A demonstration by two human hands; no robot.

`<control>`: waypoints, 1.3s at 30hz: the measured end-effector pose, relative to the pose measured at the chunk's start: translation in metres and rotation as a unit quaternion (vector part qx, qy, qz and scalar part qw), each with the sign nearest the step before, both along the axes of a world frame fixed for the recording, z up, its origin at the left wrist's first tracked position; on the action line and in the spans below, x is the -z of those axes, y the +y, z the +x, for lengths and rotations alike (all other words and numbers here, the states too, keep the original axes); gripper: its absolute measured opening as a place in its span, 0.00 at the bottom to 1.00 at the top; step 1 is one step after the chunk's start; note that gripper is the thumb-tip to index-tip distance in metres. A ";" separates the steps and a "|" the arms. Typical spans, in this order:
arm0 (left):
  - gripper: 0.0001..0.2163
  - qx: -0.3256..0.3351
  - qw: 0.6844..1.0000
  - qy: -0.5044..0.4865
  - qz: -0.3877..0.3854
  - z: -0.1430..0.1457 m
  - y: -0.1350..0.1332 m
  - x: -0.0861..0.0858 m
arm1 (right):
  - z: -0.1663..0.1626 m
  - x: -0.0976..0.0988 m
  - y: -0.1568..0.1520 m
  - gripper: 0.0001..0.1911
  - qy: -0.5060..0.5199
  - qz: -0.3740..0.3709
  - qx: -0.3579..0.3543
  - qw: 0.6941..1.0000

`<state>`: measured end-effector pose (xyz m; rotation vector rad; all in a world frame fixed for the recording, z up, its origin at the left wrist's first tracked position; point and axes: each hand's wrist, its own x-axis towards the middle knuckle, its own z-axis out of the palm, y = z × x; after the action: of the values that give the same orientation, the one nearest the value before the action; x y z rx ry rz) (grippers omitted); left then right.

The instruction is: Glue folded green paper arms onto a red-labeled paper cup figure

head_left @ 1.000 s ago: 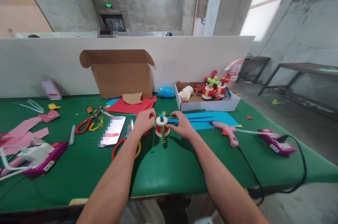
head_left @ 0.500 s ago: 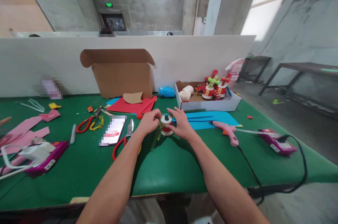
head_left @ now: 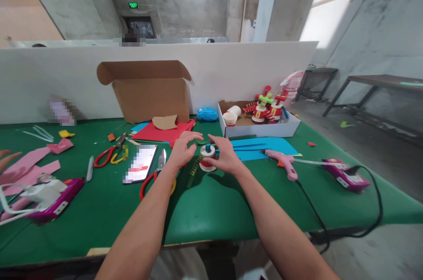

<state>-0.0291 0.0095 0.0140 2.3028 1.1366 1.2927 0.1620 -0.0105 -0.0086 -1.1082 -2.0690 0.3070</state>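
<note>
An upturned white paper cup (head_left: 207,164) with a red band stands on the green table. On its top sits a small blue folded paper piece (head_left: 208,148). A green accordion-folded paper strip (head_left: 195,167) slopes down from the cup's left side. My right hand (head_left: 226,156) curls round the cup's right side, thumb in front and forefinger behind. To the left of the cup, my left hand (head_left: 183,151) is open, fingers spread, holding nothing. Red-and-yellow-handled scissors (head_left: 161,163) lie partly hidden beneath my left forearm.
A pink glue gun (head_left: 284,161) lies at right on blue paper (head_left: 280,145), its cord trailing off the edge. Behind stands a white box (head_left: 261,131) with finished paper figures. A phone (head_left: 140,164), pliers (head_left: 122,140) and red paper (head_left: 145,132) lie left. Another person's hand (head_left: 7,160) shows far left.
My left hand has opened and drawn left, away from the cup. My right hand stays at the cup. The view has shifted slightly.
</note>
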 end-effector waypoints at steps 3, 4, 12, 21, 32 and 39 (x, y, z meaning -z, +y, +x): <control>0.20 0.032 0.999 0.030 0.030 0.002 -0.001 0.001 | 0.000 0.003 0.002 0.39 0.020 -0.009 -0.002 1.000; 0.21 0.036 0.998 0.042 0.036 0.003 -0.001 0.002 | 0.000 0.004 0.002 0.39 0.022 -0.011 -0.002 1.000; 0.20 0.049 0.993 0.091 0.057 0.001 0.003 0.005 | 0.000 0.007 0.004 0.38 0.016 -0.014 -0.002 1.000; 0.13 0.046 0.994 0.075 0.068 0.003 -0.001 0.001 | 0.000 0.006 0.003 0.38 0.020 -0.017 0.001 1.000; 0.12 0.062 0.991 0.099 0.066 0.004 0.000 0.002 | -0.001 0.007 0.003 0.37 0.017 -0.009 0.000 1.000; 0.10 0.077 0.987 0.130 0.047 0.004 0.001 0.003 | -0.001 0.006 0.003 0.37 0.008 -0.018 0.002 1.000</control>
<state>-0.0247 0.0102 0.0113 2.6319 0.9637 1.0338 0.1611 -0.0077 -0.0146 -1.1280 -2.0536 0.3502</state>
